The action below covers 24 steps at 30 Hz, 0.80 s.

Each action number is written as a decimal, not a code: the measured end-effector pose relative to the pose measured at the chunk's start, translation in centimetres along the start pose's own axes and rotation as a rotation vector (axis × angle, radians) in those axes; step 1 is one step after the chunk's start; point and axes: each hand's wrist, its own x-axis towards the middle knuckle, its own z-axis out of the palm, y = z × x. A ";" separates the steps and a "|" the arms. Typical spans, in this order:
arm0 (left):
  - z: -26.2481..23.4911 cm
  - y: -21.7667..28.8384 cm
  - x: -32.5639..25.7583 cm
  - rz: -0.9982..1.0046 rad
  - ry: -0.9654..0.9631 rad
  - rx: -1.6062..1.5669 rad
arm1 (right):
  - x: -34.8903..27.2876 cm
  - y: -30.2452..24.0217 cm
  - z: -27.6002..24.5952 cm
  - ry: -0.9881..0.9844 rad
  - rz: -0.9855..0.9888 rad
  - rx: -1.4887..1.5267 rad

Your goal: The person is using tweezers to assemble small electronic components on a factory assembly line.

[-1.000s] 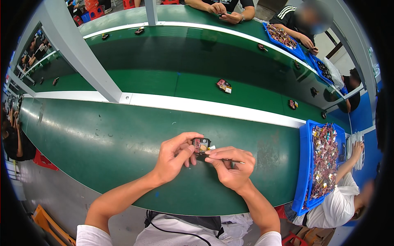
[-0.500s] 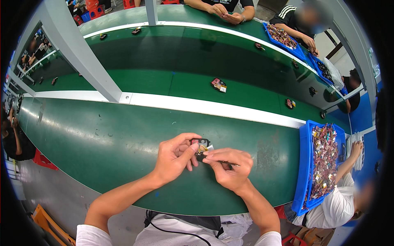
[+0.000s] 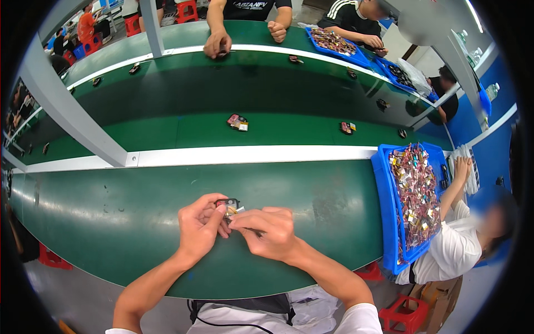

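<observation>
Both hands meet over the near green worktop [image 3: 111,222]. The left hand [image 3: 200,228] pinches a small dark part [image 3: 227,205]; the right hand [image 3: 267,231] has its grip pressed on a thin tool [image 3: 253,230] touching the part. This looks like fine fitting work, mid-step. Next it needs steady pressure, the part kept level. A blue tray [image 3: 384,206] lies right.

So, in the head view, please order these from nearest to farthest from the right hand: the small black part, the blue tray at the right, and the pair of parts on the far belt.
1. Small black part: at the right hand's fingertips, held with the left hand.
2. Blue tray: off to the right, at the belt's edge.
3. Pair of parts: ahead, beyond the white divider.
</observation>
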 end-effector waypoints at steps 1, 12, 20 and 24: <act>0.2 0.1 0.0 -0.014 0.016 0.019 | -0.1 0.1 -0.1 -0.013 0.001 -0.009; -7.5 2.9 12.5 0.105 0.357 0.320 | 1.4 0.9 -0.1 0.256 0.040 0.071; -11.3 3.0 18.3 0.297 0.693 1.147 | 0.8 1.1 -0.1 0.203 0.112 0.002; -8.6 4.3 19.0 0.528 0.457 1.017 | 0.6 1.2 0.1 0.194 0.144 0.019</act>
